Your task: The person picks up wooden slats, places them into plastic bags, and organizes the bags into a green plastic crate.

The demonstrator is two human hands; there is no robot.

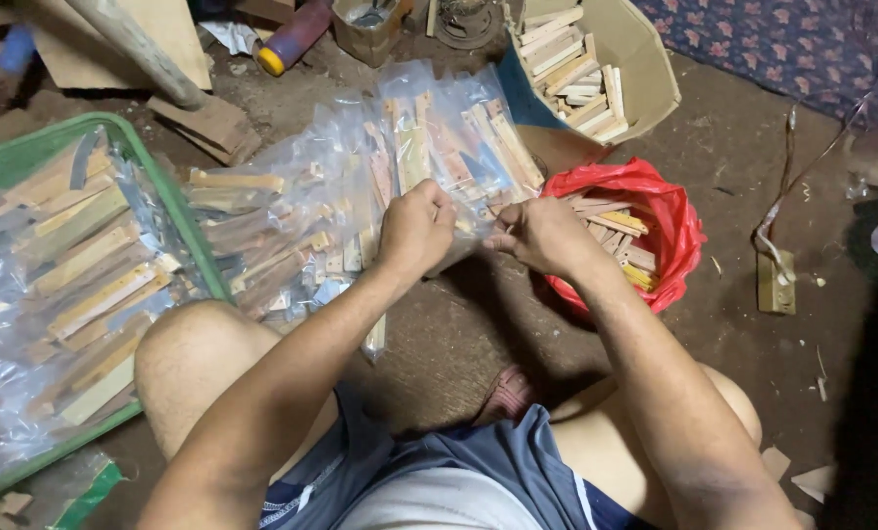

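On the dirt floor in front of my knees, both my hands meet over the near edge of a spread of clear plastic sleeves, each holding a flat wooden stick; my left hand is curled shut, pinching the mouth of one small packet; my right hand is likewise closed, fingertips gripping the same packet from the other side; the packet itself sits between the two hands, just above the floor, and is mostly hidden by my fingers, so whether a stick is fully inside it cannot be told. Work done, as judged from the layout: the green basket at the left edge of the floor is heaped with bagged sticks, and the pile ahead of my hands is many sleeves deep. Work left, likewise judged: the red plastic bag just right of my right hand holds loose, unbagged sticks; the cardboard box toward the far edge holds more bare sticks stacked flat. The sticks appear as pale tan and reddish-brown strips, thin, straight-cut, roughly uniform; the sleeves are glossy, wrinkled and transparent.
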